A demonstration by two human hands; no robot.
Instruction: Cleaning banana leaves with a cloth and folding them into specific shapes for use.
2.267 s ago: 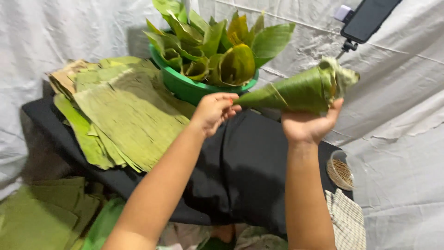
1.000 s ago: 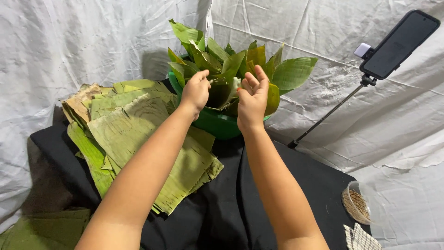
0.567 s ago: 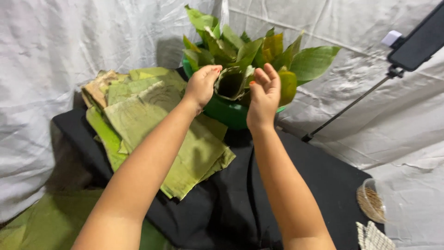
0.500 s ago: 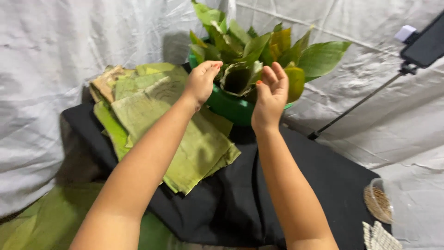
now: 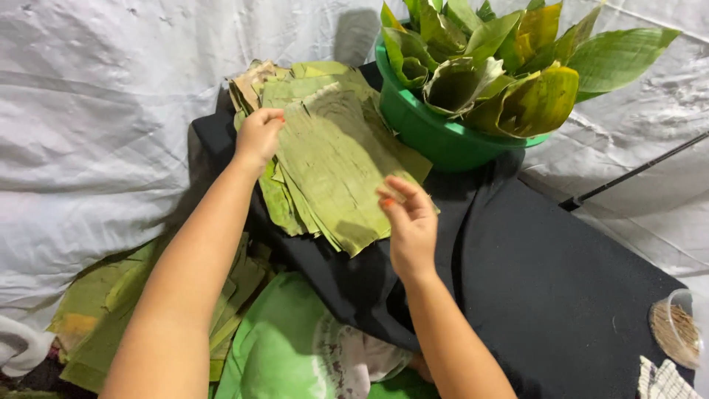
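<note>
A stack of flat green leaf pieces [image 5: 332,155] lies on a black-covered table [image 5: 561,295]. My left hand [image 5: 258,137] rests on the stack's left edge, fingers curled onto the top leaf. My right hand [image 5: 410,222] touches the stack's right front edge, thumb and fingers pinching at a leaf. A green basin [image 5: 436,133] behind the stack is full of rolled leaf cones [image 5: 509,74].
More leaves [image 5: 111,325] lie piled low at the left, beside a green and white bag [image 5: 295,347]. A small clear tub with brown string [image 5: 676,332] sits at the table's right corner. A black stand leg [image 5: 635,174] slants across the white backdrop cloth.
A leaf cone once held in both hands is gone from them. Both hands dropped from the basin down to the flat leaf stack, and the view shifted left.
</note>
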